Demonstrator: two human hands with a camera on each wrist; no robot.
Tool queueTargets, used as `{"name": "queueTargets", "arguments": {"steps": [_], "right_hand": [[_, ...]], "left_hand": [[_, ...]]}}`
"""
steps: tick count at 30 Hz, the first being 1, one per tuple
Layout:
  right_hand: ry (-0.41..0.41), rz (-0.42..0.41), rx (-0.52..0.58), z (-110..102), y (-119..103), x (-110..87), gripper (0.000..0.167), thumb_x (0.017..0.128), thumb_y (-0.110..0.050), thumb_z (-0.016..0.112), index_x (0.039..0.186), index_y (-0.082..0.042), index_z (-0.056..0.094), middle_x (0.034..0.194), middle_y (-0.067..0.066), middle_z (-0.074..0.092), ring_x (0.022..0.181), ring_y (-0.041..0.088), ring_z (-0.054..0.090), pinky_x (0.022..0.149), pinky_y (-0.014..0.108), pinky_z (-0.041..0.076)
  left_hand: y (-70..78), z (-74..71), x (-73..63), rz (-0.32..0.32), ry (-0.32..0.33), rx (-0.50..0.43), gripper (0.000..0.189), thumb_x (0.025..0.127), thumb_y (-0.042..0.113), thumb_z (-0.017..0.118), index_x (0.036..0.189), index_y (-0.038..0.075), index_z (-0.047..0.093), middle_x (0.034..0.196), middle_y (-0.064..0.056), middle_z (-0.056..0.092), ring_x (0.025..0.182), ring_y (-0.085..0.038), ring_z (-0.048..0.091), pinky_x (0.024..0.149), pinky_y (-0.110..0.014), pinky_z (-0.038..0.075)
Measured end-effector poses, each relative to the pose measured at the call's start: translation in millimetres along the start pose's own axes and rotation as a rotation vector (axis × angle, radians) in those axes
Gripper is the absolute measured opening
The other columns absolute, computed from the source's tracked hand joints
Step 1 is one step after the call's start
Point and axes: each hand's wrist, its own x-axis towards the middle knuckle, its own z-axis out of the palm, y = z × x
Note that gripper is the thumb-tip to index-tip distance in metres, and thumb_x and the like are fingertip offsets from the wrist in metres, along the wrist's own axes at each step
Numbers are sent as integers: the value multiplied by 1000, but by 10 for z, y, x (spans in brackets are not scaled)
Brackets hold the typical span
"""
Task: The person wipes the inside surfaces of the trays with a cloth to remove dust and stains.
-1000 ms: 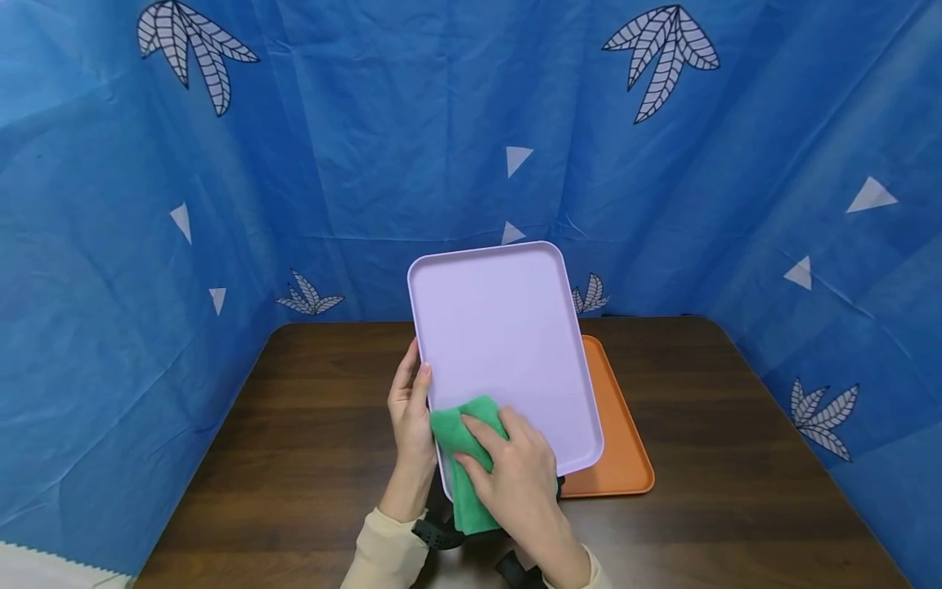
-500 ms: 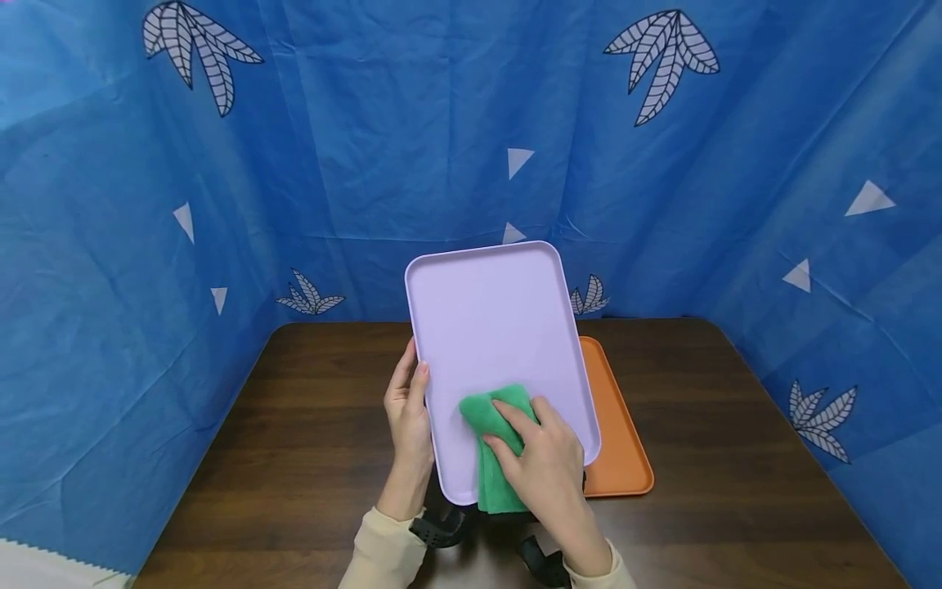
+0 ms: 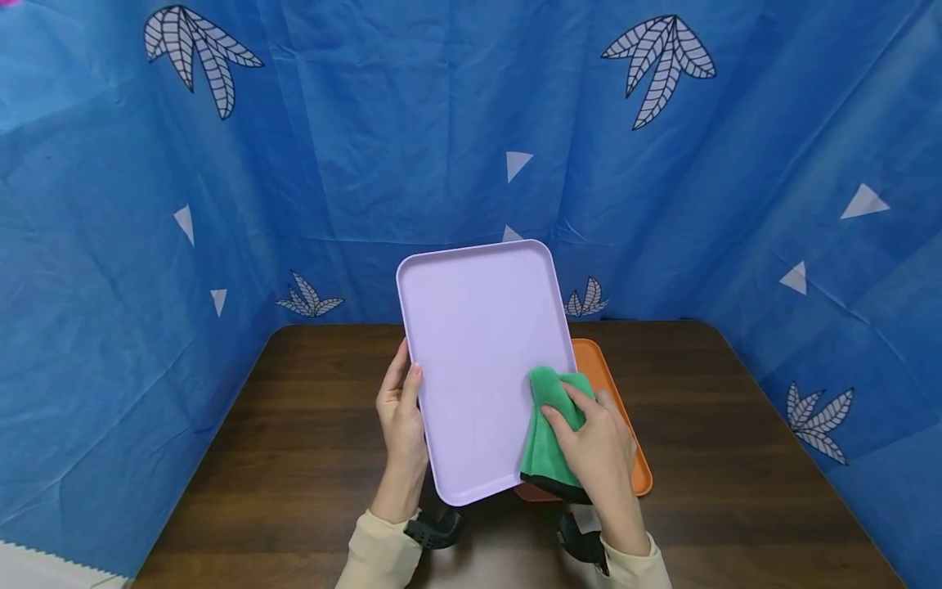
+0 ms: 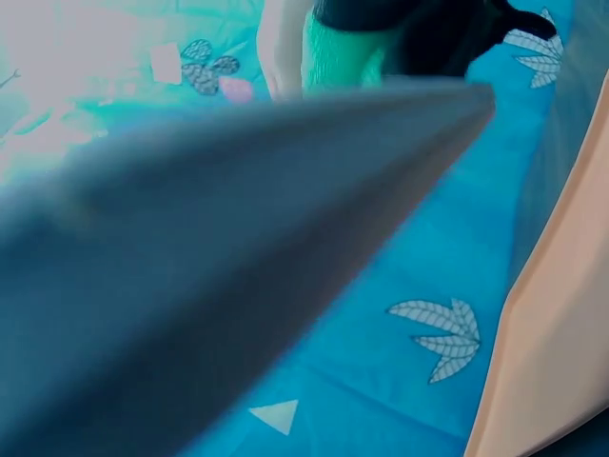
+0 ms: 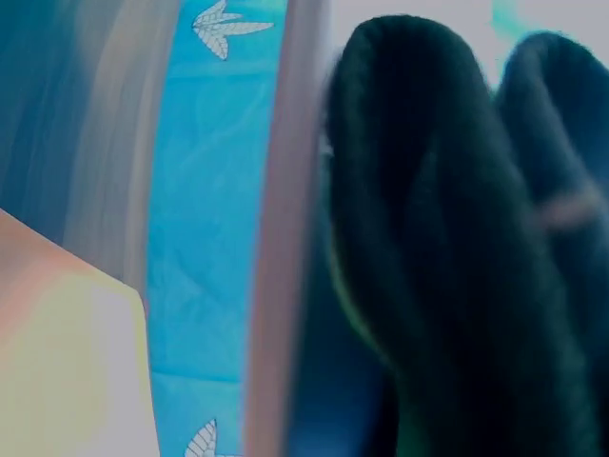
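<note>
A lavender tray (image 3: 478, 352) is held up at a tilt, its inner face toward the head camera. My left hand (image 3: 401, 417) grips its left edge, thumb on the rim and the other fingers partly hidden behind. At the tray's lower right side, my right hand (image 3: 599, 442) pinches a folded green cloth (image 3: 548, 442) with a black border. The cloth lies over the tray's right edge. In the left wrist view, the tray's dark, blurred edge (image 4: 238, 238) crosses the picture, with the green cloth (image 4: 343, 57) beyond it. Dark folds of the cloth (image 5: 438, 190) fill the right wrist view's right half.
An orange tray (image 3: 611, 384) lies on the dark wooden table (image 3: 706, 425), partly hidden behind the lavender tray and the cloth. A blue curtain (image 3: 368, 147) with leaf prints hangs behind the table and along both sides.
My right hand has wiped the green cloth from the lavender tray's lower left across to its right edge. The tray and my left hand have shifted slightly left.
</note>
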Motion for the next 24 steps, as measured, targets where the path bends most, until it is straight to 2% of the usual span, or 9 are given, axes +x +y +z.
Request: {"name": "queueTargets", "arguments": {"steps": [5,16,24], "right_hand": [[-22,38,12,15,34,4,47,82,-35,78,123,-13,70,85,9,55,64,19,47,50,27,35],[64,24,68,125,-25,-110,43,82,-33,78,119,-11,71,80,10,56,64,19,48,52,27,34],[60,-50,76,231,-182,-249,42,78,-33,82,114,-13,74,77,6,57,60,14,47,49,24,33]], "left_hand": [[-5,4,-9,0,0,8,41,101,7,50,142,4,50,122,2,69,100,-9,69,82,-24,57],[-3,21,-20,-14,9,-33,40,101,7,51,141,6,52,122,2,69,98,-9,69,81,-23,57],[-24,0,-1,-24,30,-26,41,101,7,51,141,6,52,122,2,69,99,-9,69,82,-24,57]]}}
